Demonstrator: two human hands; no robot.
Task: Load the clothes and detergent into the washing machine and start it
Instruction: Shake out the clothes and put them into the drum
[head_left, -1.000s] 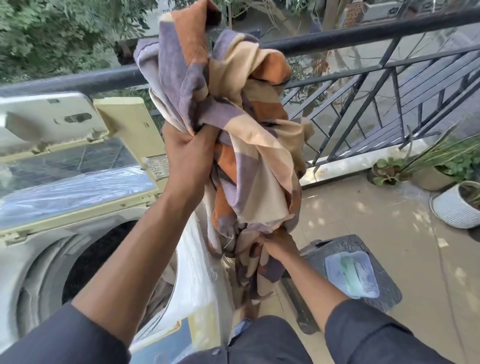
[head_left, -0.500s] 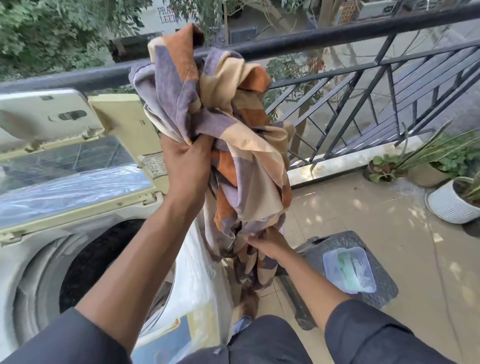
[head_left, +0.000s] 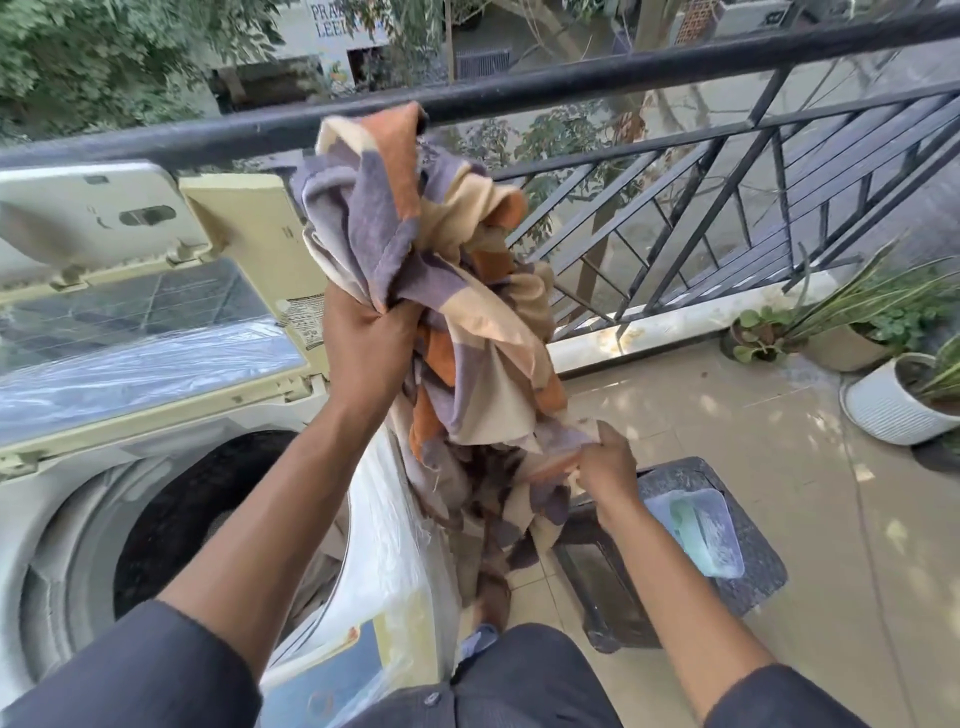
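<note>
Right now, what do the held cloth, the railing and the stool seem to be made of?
Checked cloth: soft woven fabric, matte; it folds and frays at an edge.
Railing: probably painted black metal, thin straight bars, dusty.
Stool: dark speckled top, possibly polished stone or plastic; cannot tell.

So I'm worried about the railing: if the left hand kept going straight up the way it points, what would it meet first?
Probably the black top rail; the left hand points up toward it, gripping the cloth. Depth is unclear.

The washing machine's drum mouth (head_left: 171, 525) lies open, lid (head_left: 140, 312) raised behind it.
</note>
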